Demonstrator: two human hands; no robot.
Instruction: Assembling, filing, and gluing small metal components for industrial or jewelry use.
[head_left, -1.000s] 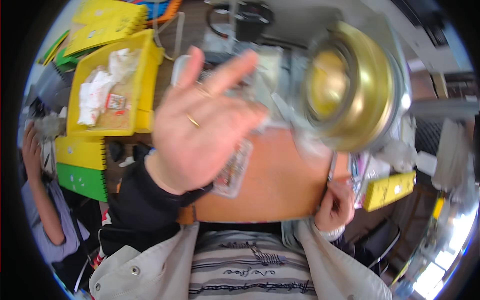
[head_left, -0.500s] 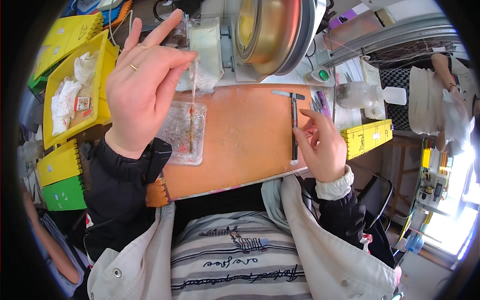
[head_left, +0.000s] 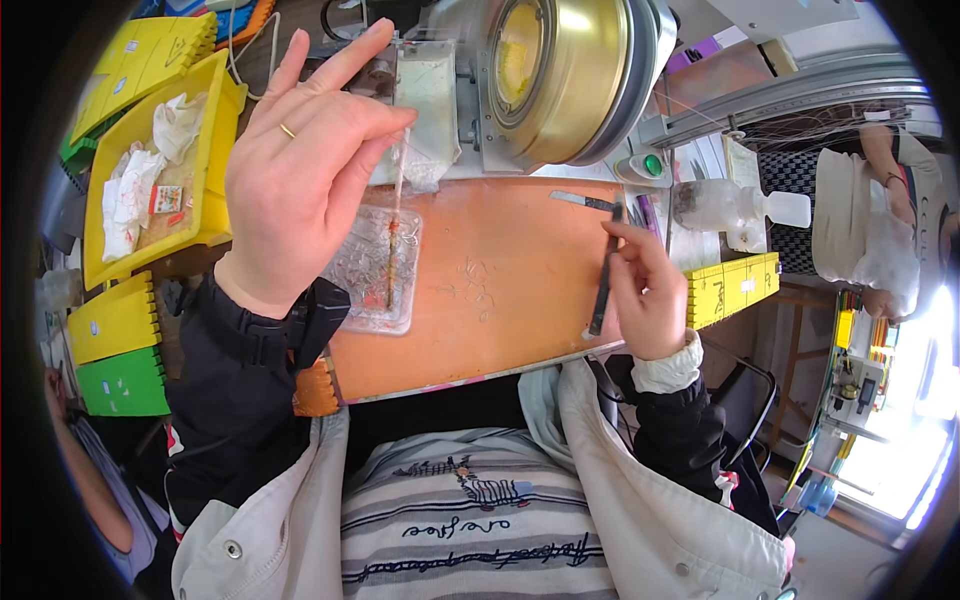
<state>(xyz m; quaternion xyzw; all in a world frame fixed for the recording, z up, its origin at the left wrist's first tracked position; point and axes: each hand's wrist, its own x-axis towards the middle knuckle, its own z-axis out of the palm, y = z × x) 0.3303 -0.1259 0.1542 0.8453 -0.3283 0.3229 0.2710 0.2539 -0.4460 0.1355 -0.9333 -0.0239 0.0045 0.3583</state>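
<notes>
My left hand (head_left: pixel 300 185) is raised at the left, thumb and forefinger pinched on the top of a thin strand (head_left: pixel 397 215), the other fingers stretched up. Pale above and reddish brown lower down, the strand hangs over a clear plastic tray (head_left: pixel 402 322) that holds small, tangled bits. At the right of the orange mat (head_left: pixel 500 340), my right hand (head_left: pixel 648 290) closes its fingers on a slim black tool (head_left: pixel 604 285), like tweezers in shape. The tool is tilted, with its lower end near the mat's front edge. A thin knife with a silver blade (head_left: pixel 578 200) lies just beyond it.
A round gold-coloured machine wheel (head_left: pixel 575 80) stands behind the mat. Left is a yellow bin (head_left: pixel 217 150) with crumpled tissues. A clear bottle (head_left: pixel 705 205), a green-capped jar (head_left: pixel 640 168) and a yellow board (head_left: pixel 735 288) sit at the right. Another person (head_left: pixel 870 220) is at far right.
My right hand has closed on the black tool, which lay on the mat before and now tilts. The left hand still pinches the strand. The whole view has shifted slightly.
</notes>
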